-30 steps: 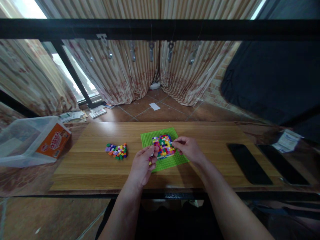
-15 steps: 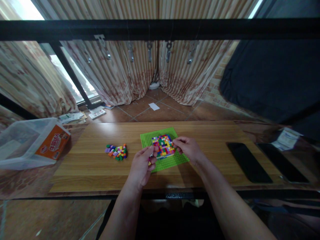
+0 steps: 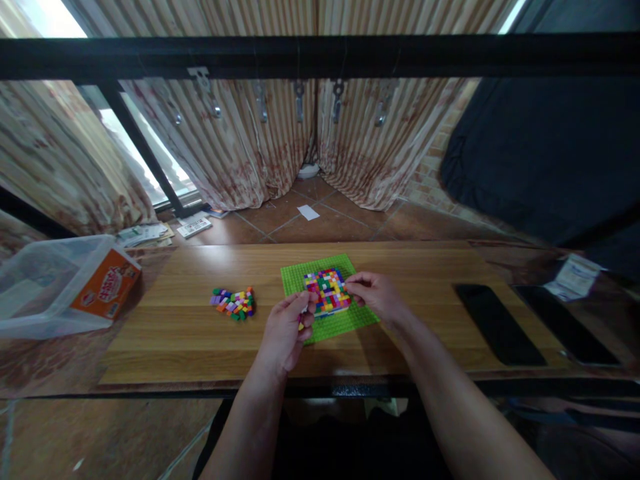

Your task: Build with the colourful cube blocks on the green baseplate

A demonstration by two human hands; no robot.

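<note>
A green studded baseplate (image 3: pixel 345 325) lies on the wooden table, bearing a block of many-coloured toy bricks (image 3: pixel 327 291) near its middle. My left hand (image 3: pixel 289 325) is closed over the plate's left front part, with small toy bricks partly showing among its curled fingers. At the right side of the brick block, my right hand (image 3: pixel 375 293) has thumb and forefinger pinched together; whatever is between them is too small or hidden to make out. A pile of loose toy bricks (image 3: pixel 234 303) rests on the table to the left.
Two black flat panels (image 3: pixel 500 325) lie at the right end of the wooden table (image 3: pixel 175 340). A clear plastic bin (image 3: pixel 45 287) with an orange label stands at the left. A dark metal bar (image 3: pixel 320 59) crosses above the table's far side, with curtains behind.
Both hands keep nearly the same place over the baseplate. My right fingertips have shifted very slightly at the brick block's edge.
</note>
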